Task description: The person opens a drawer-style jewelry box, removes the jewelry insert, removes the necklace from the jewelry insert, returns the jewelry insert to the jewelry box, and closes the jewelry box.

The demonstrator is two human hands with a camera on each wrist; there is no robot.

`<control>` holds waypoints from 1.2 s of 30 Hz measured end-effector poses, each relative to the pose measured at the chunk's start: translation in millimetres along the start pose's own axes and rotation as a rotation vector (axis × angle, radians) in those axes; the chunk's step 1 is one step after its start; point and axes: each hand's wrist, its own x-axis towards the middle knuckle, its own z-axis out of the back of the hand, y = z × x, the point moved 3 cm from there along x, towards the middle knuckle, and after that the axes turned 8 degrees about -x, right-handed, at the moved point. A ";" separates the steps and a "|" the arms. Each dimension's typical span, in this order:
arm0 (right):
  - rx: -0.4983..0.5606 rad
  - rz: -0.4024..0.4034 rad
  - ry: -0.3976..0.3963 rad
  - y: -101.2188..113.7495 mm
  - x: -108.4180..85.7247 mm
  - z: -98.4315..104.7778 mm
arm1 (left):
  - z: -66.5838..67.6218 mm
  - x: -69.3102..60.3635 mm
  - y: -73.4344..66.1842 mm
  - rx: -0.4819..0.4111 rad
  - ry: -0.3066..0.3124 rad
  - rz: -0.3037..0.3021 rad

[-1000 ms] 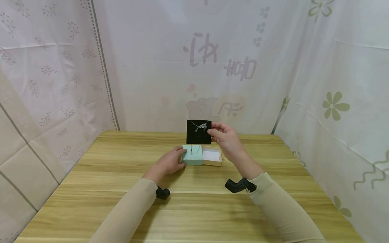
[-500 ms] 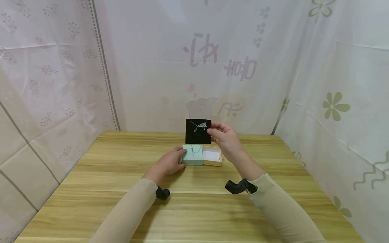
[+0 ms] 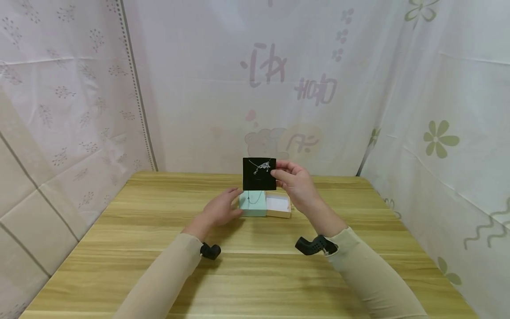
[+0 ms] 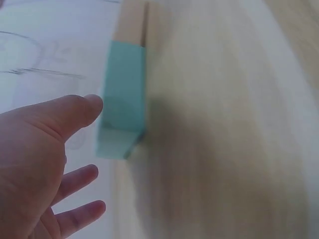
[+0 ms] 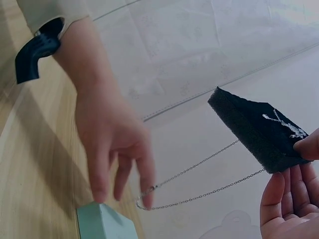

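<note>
My right hand pinches the right edge of a black foam jewellery pad, which stands upright above the table. A silver necklace with a leafy-looking pendant is mounted on it, and its chain hangs in a loop behind the pad in the right wrist view. Under the pad lies a mint-green box sleeve, with its cream drawer pulled out to the right. My left hand is at the sleeve's left end, fingers spread; in the left wrist view the thumb appears beside the sleeve and nothing is gripped.
The box rests on a wood-grain table toward its far edge. Pale printed curtains hang behind and on both sides. A black wrist camera sits on the left wrist, and another camera on the right.
My left hand has loosened from the sleeve and shifted slightly left. The pad has moved slightly left and down in my right hand, and the chain loop below it swings. The box stays put.
</note>
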 end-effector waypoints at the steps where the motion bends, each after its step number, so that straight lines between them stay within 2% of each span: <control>1: 0.001 0.000 0.000 0.1 -0.2 -0.2 | 3.3 -0.6 -2.2 -0.007 -0.007 -0.003; 6: -0.015 -0.003 -0.004 0.3 -0.4 0.3 | 21.4 -4.7 -13.1 -0.061 -0.044 -0.035; 12: -0.023 -0.008 -0.012 0.3 -0.3 2.1 | 41.6 -8.3 -19.6 -0.117 -0.096 -0.094; 18: -0.019 -0.010 -0.007 0.0 -0.8 3.4 | 62.4 -11.9 -28.0 -0.186 -0.136 -0.124; 23: -0.027 -0.009 -0.010 0.2 -1.1 4.0 | 82.2 -15.8 -40.5 -0.257 -0.183 -0.164; 27: -0.032 -0.010 -0.012 -1.2 -0.9 4.0 | 96.4 -19.4 -50.7 -0.264 -0.231 -0.198; 36: -0.027 -0.024 -0.003 -7.4 -2.6 1.9 | 121.5 -26.3 -72.1 -0.230 -0.398 -0.327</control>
